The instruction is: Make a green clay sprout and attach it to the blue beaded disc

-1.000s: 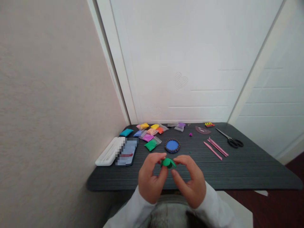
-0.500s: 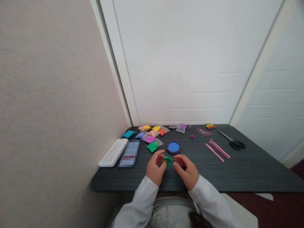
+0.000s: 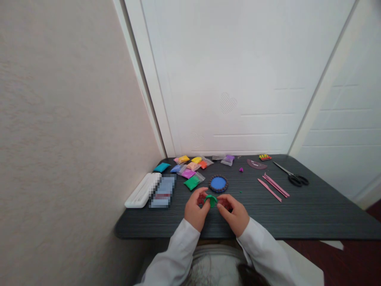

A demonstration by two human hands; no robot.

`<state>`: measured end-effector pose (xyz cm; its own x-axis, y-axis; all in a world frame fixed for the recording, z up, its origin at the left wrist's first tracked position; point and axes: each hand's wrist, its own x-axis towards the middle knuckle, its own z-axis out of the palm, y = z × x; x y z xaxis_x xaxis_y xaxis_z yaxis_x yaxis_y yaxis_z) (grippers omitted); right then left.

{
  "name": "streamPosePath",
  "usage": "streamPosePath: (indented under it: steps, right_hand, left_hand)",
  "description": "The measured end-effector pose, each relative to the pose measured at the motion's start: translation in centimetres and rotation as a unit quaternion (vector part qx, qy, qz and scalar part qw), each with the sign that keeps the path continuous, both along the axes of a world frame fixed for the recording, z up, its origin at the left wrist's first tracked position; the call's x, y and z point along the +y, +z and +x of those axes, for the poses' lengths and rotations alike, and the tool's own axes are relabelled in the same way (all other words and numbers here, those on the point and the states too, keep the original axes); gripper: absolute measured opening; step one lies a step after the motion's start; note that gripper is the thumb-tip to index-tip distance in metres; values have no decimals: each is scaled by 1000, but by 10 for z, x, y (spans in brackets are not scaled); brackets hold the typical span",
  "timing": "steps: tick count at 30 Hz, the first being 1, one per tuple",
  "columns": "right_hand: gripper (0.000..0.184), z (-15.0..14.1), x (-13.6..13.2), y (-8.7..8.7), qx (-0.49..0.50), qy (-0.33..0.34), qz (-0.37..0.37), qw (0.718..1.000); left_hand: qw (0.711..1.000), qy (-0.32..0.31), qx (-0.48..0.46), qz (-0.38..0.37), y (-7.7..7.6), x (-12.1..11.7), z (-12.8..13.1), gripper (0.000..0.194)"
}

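Observation:
A small green piece of modelling clay (image 3: 212, 201), thin and curved like a shallow cup, is held just above the near part of the table. My left hand (image 3: 196, 208) pinches its left side between thumb and fingers. At its right edge, my right hand (image 3: 234, 213) has its thumb and fingertips closed on the rim. Just beyond the hands lies a round blue disc with a dark beaded rim (image 3: 218, 183). A tiny green bit (image 3: 241, 192) rests on the table to the right.
Several bags of coloured clay, including a green one (image 3: 192, 182), lie back left. A white case (image 3: 143, 191) and a blurred-out flat item (image 3: 162, 192) sit at the left. Pink modelling tools (image 3: 276, 186), scissors (image 3: 293, 178) and a clear purplish protractor-like piece (image 3: 257, 164) lie right.
My right hand has closed in from a small gap onto the right edge of the green clay. The clay has tipped slightly and shows more of a cup shape.

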<state>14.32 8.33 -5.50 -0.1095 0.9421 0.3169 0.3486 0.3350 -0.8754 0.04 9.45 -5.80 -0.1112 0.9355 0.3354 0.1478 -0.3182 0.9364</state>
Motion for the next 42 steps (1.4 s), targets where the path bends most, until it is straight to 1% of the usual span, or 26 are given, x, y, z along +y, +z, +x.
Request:
streamPosePath:
  steps: [10, 19, 42]
  right_hand:
    - [22, 1, 0, -1, -2, -5, -3, 1000]
    - [22, 0, 1, -2, 1, 8, -21, 1000]
    - [23, 0, -1, 1, -3, 9, -36, 999]
  left_hand:
    - [999, 0, 32, 6, -3, 2, 0, 30]
    - [998, 2, 58, 2, -4, 3, 0, 31]
    - [997, 3, 77, 2, -4, 3, 0, 30]
